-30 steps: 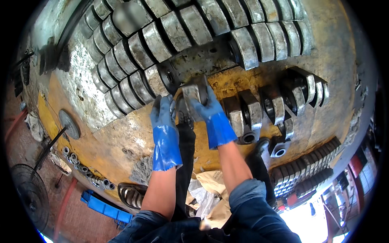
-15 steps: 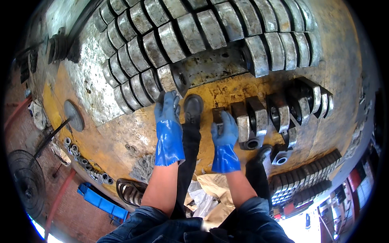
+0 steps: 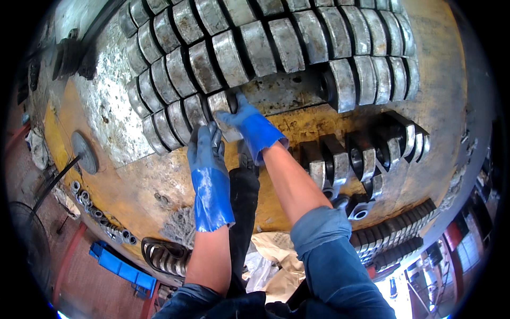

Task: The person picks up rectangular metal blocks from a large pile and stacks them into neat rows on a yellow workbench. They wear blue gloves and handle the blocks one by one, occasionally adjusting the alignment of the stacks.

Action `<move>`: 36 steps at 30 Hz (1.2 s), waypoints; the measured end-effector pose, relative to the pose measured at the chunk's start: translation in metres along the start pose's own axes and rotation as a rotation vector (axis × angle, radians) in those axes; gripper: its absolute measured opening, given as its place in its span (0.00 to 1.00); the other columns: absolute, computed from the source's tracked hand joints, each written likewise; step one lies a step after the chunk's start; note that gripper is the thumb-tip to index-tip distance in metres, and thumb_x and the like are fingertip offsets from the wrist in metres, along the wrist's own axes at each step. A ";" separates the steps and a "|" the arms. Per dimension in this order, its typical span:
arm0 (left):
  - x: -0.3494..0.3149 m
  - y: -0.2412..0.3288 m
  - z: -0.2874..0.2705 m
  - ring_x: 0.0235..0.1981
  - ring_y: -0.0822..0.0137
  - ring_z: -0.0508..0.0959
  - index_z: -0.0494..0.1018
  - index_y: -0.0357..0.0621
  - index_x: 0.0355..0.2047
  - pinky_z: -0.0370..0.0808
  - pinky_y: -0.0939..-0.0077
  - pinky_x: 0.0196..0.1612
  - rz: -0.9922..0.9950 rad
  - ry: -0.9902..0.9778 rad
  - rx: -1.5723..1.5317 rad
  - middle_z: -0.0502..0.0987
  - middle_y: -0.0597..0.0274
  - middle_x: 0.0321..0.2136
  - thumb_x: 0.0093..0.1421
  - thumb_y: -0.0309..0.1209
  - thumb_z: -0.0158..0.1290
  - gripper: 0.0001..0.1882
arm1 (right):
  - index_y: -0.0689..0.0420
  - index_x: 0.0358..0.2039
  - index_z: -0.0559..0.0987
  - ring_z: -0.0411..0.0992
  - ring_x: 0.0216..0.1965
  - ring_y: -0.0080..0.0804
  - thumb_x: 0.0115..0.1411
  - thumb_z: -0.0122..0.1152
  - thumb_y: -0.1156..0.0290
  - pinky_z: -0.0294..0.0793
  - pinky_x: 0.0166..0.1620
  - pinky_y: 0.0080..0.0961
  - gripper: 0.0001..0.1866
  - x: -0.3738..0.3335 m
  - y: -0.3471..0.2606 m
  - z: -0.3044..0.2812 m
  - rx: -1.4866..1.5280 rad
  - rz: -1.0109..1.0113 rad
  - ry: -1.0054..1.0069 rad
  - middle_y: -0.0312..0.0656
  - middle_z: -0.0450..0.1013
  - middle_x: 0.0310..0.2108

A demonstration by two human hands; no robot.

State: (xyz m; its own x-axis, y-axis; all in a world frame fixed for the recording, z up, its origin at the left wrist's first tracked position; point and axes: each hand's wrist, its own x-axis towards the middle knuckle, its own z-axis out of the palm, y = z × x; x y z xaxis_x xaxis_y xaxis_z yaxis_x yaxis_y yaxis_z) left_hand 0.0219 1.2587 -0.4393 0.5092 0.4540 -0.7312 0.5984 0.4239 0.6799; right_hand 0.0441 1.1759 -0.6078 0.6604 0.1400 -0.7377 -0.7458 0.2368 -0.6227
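Right hand (image 3: 247, 120), in a blue glove, reaches across to the near edge of the block rows; its grip is closed on a metal block (image 3: 219, 102), thumb over the near face, fingers round the right side. Block stands at the right end of the left-hand run in the nearest row, next to its neighbour, with a gap on its other side before the row's right-hand blocks (image 3: 341, 85). Left hand (image 3: 206, 150), gloved likewise, lies just below that run, fingers pointing up toward it; cannot tell whether its grip holds or touches anything. Dark-sided blocks (image 3: 333, 158) stand right of the person's right forearm, on the stained yellow-brown floor (image 3: 146, 186). Grey fibrous heap (image 3: 179, 227) left of the left forearm; small metal rings (image 3: 96, 212) curve farther left, below a round disc (image 3: 85, 152) on a rod. Crumpled brown paper (image 3: 287, 266) between the forearms.
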 end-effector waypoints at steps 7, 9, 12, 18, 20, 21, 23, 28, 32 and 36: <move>-0.023 -0.005 0.013 0.58 0.60 0.75 0.63 0.41 0.66 0.66 0.65 0.60 -0.066 -0.049 -0.033 0.75 0.56 0.58 0.69 0.41 0.56 0.30 | 0.63 0.73 0.54 0.76 0.56 0.48 0.51 0.76 0.48 0.73 0.59 0.30 0.59 -0.048 0.040 -0.044 -0.218 -0.101 0.163 0.60 0.74 0.57; -0.027 -0.003 0.012 0.58 0.60 0.74 0.63 0.41 0.66 0.65 0.64 0.61 -0.051 -0.065 -0.003 0.75 0.55 0.58 0.69 0.41 0.56 0.31 | 0.63 0.72 0.56 0.75 0.58 0.45 0.51 0.77 0.47 0.73 0.59 0.29 0.58 -0.079 0.044 -0.045 -0.154 -0.104 0.242 0.58 0.74 0.58; -0.029 -0.014 0.011 0.59 0.60 0.74 0.63 0.41 0.66 0.64 0.63 0.62 -0.032 -0.098 0.023 0.75 0.55 0.58 0.69 0.41 0.56 0.31 | 0.64 0.73 0.55 0.74 0.59 0.45 0.51 0.77 0.48 0.72 0.60 0.29 0.59 -0.107 0.084 -0.061 -0.220 -0.029 0.270 0.59 0.73 0.59; -0.034 -0.038 0.005 0.60 0.58 0.74 0.62 0.41 0.67 0.65 0.63 0.63 -0.030 -0.122 0.108 0.74 0.53 0.60 0.70 0.41 0.55 0.30 | 0.63 0.75 0.48 0.74 0.55 0.34 0.56 0.77 0.60 0.72 0.57 0.23 0.57 -0.123 0.143 -0.075 0.183 0.054 0.307 0.51 0.73 0.58; -0.035 -0.034 -0.001 0.61 0.57 0.73 0.61 0.41 0.67 0.64 0.61 0.64 0.008 -0.143 0.193 0.73 0.52 0.60 0.70 0.42 0.55 0.31 | 0.63 0.75 0.45 0.72 0.54 0.28 0.58 0.75 0.68 0.72 0.56 0.22 0.56 -0.140 0.128 -0.065 0.386 0.047 0.272 0.49 0.71 0.59; -0.029 -0.040 -0.005 0.61 0.56 0.73 0.62 0.40 0.67 0.64 0.60 0.65 0.051 -0.184 0.252 0.74 0.52 0.60 0.70 0.42 0.55 0.31 | 0.63 0.75 0.45 0.72 0.54 0.29 0.58 0.75 0.67 0.72 0.56 0.23 0.56 -0.142 0.124 -0.068 0.377 0.034 0.254 0.50 0.71 0.60; -0.037 -0.060 0.014 0.60 0.56 0.73 0.63 0.40 0.66 0.64 0.59 0.65 -0.055 -0.228 0.232 0.74 0.51 0.60 0.69 0.43 0.56 0.31 | 0.63 0.75 0.48 0.73 0.52 0.29 0.57 0.76 0.62 0.72 0.56 0.24 0.56 -0.145 0.155 -0.091 0.355 -0.064 0.387 0.50 0.73 0.57; -0.040 -0.058 0.013 0.59 0.58 0.74 0.64 0.40 0.64 0.63 0.60 0.65 -0.036 -0.217 0.453 0.74 0.53 0.59 0.68 0.43 0.57 0.30 | 0.61 0.64 0.70 0.79 0.48 0.46 0.56 0.73 0.66 0.77 0.53 0.36 0.37 -0.214 0.100 -0.056 -0.254 -0.086 0.641 0.55 0.78 0.48; -0.048 -0.096 0.008 0.57 0.60 0.74 0.63 0.38 0.64 0.65 0.61 0.64 -0.158 -0.249 0.658 0.74 0.54 0.57 0.68 0.44 0.58 0.32 | 0.59 0.53 0.80 0.79 0.45 0.53 0.58 0.69 0.66 0.78 0.52 0.39 0.23 -0.303 0.147 -0.090 -0.229 -0.185 0.876 0.54 0.80 0.42; -0.079 -0.125 0.019 0.58 0.59 0.74 0.60 0.34 0.65 0.65 0.61 0.65 -0.052 -0.286 0.726 0.74 0.52 0.58 0.67 0.44 0.58 0.35 | 0.60 0.58 0.75 0.75 0.52 0.53 0.53 0.71 0.64 0.75 0.54 0.46 0.32 -0.353 0.239 -0.167 -0.666 0.056 1.017 0.53 0.78 0.49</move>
State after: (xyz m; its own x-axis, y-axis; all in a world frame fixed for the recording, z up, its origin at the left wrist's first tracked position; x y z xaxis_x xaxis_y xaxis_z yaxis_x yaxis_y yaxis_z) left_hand -0.0810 1.1547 -0.4677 0.5497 0.1865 -0.8143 0.8308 -0.2246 0.5093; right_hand -0.3813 1.0229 -0.5399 0.4786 -0.7543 -0.4494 -0.8675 -0.3272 -0.3747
